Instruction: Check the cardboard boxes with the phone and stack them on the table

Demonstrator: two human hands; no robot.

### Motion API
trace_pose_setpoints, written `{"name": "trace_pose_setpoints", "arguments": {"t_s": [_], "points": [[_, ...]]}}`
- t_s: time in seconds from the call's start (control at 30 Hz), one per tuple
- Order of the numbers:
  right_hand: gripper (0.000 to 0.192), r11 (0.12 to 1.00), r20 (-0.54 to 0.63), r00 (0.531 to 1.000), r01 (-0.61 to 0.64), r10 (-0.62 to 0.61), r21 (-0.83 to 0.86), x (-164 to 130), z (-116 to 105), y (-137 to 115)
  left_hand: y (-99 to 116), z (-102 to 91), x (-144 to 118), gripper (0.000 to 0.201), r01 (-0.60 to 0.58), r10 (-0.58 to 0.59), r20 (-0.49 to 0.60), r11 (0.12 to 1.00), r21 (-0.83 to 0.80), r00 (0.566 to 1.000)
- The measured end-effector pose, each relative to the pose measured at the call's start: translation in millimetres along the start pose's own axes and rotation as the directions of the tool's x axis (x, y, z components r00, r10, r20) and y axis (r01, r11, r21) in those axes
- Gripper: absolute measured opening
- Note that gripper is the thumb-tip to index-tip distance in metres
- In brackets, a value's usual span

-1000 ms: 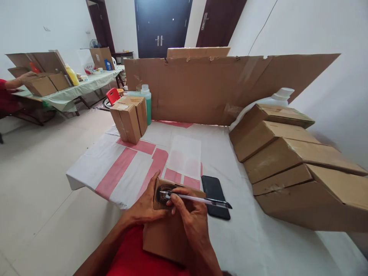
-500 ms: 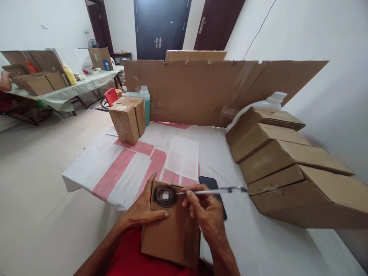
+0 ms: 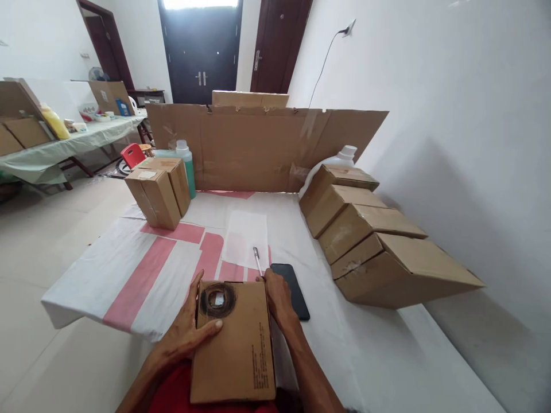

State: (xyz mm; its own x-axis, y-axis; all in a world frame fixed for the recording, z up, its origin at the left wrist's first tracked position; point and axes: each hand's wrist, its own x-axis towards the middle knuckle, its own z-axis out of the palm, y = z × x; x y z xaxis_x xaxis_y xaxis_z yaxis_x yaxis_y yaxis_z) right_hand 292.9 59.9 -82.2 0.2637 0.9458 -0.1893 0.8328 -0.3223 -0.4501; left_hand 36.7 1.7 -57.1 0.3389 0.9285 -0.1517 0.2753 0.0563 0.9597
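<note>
A small brown cardboard box (image 3: 232, 350) is propped tilted at the table's near edge, with printed text low on its right side. Near its upper left a dark scribbled ring (image 3: 207, 304) surrounds a small hole with something white inside. My left hand (image 3: 189, 324) grips the box's left edge, thumb lying on the front face below the ring. My right hand (image 3: 279, 295) is closed on a pen (image 3: 257, 258) beside the box's upper right edge; the pen points up and away, and its lower end is hidden. A black phone (image 3: 293, 292) lies just right of that hand.
A white paper sheet (image 3: 247, 229) lies beyond the box. Several cardboard boxes (image 3: 365, 244) line the table's right side. At the left stand more boxes (image 3: 157, 198) and a green bottle (image 3: 186, 166). An upright cardboard panel (image 3: 258, 149) spans the back.
My right hand has moved the pen off the ring to the box's right edge and swung it upright. The box has turned to face me more squarely. The camera view has shifted right.
</note>
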Motion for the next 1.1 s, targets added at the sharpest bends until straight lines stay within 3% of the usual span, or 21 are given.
{"name": "trace_pose_setpoints", "arguments": {"t_s": [0.13,0.23,0.33,0.47,0.57,0.63,0.73,0.8,0.87,0.93,1.03,1.1], "points": [[0.029,0.997,-0.054,0.998,-0.039,0.035,-0.069,-16.2,-18.1,14.5,-0.3,-0.9,-0.8,0.116,-0.019,0.02,0.027,1.0,-0.013,0.999],[0.042,0.979,-0.12,0.98,-0.171,0.157,-0.115,-27.3,-28.3,36.6,-1.9,-0.7,-2.1,0.115,-0.014,0.015,0.02,0.999,-0.034,1.0],[0.05,0.967,-0.096,0.969,-0.238,0.229,-0.094,-29.1,-30.1,55.2,-4.1,-0.5,-2.6,0.115,-0.009,0.011,0.021,0.998,-0.069,1.0],[0.059,0.967,-0.063,0.966,-0.25,0.253,0.043,-18.0,-25.7,65.8,-5.2,-0.3,-4.2,0.115,-0.033,0.033,0.015,0.998,-0.058,0.999],[0.048,0.953,-0.063,0.969,-0.222,0.239,0.206,-12.7,-18.5,67.9,-6.9,1.3,-7.3,0.114,-0.038,0.037,-0.019,0.997,-0.066,0.999],[0.037,0.925,-0.065,0.978,-0.164,0.198,0.343,-14.7,-13.3,69.2,-10.0,3.2,-9.3,0.113,-0.031,0.028,-0.037,0.996,-0.089,0.999],[0.042,0.841,-0.084,0.985,-0.081,0.148,0.534,-28.7,-12.4,70.6,-14.3,6.5,-10.8,0.112,-0.027,0.02,-0.057,0.992,-0.125,0.998],[0.05,0.654,-0.054,0.986,-0.063,0.157,0.754,-46.3,-20.6,68.8,-13.8,8.7,-10.6,0.112,-0.034,0.022,-0.078,0.988,-0.149,0.997],[0.057,0.306,0.029,0.987,-0.078,0.16,0.949,-69.5,-35.2,63.0,-9.7,11.0,-9.4,0.113,-0.035,0.02,-0.086,0.984,-0.176,0.996],[0.062,-0.007,0.105,0.985,-0.105,0.134,0.994,-94.3,-51.4,52.2,-4.0,13.7,-7.3,0.113,-0.034,0.021,-0.063,0.978,-0.207,0.998],[0.054,-0.216,0.209,0.978,-0.204,0.001,0.955,-124.1,-64.2,28.9,2.9,19.8,-4.5,0.114,-0.054,0.053,-0.013,0.971,-0.233,0.999],[0.058,-0.293,0.306,0.936,-0.346,-0.173,0.891,-136.1,-60.4,11.5,5.1,25.0,-4.3,0.115,-0.079,0.081,0.004,0.976,-0.203,0.997]]}}
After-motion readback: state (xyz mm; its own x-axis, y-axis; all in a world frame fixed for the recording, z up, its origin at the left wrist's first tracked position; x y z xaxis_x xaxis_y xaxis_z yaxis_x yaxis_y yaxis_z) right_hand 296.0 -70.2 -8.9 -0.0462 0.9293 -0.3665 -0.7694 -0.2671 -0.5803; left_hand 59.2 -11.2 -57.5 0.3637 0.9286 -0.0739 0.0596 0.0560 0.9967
